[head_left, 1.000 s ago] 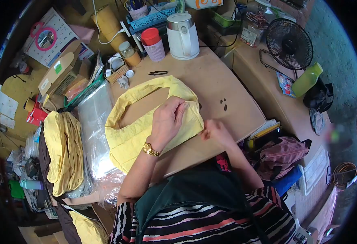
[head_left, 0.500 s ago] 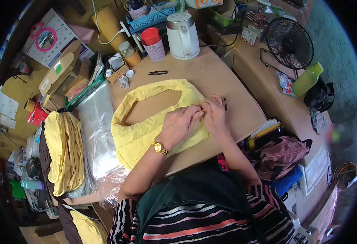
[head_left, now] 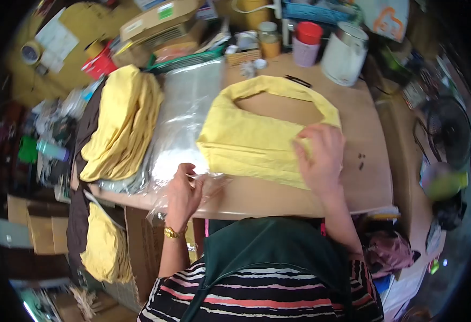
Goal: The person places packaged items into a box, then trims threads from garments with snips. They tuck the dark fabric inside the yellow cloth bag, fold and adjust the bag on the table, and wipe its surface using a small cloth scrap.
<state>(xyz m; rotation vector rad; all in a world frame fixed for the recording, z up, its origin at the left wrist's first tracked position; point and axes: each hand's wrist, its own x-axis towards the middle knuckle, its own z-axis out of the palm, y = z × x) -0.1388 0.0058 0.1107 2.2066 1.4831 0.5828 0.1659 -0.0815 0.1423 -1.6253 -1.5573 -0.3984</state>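
A yellow cloth bag [head_left: 254, 137] with a wide loop handle lies flat on the table in front of me. My right hand [head_left: 324, 155] rests on its right side, fingers bent and apart from the thumb, with yellow cloth showing in the gap. To the left, at the table's front edge, my left hand [head_left: 183, 194] is over crumpled clear plastic [head_left: 216, 185]. Its fingers are loosely curled, with space between thumb and forefinger; whether they touch the plastic is unclear. A stack of flat clear plastic bags [head_left: 187, 102] lies beyond that hand.
Folded yellow cloth pieces [head_left: 123, 129] are piled at the left. Small black thread snips [head_left: 298, 81] lie behind the bag. A red-lidded cup [head_left: 306, 45], a white kettle [head_left: 345, 56] and a cardboard box [head_left: 163, 24] stand along the back. A fan [head_left: 447, 129] is at far right.
Both hands were together at the bag's right edge. My left hand has moved left to the plastic; my right hand now lies on the bag. The view has turned left.
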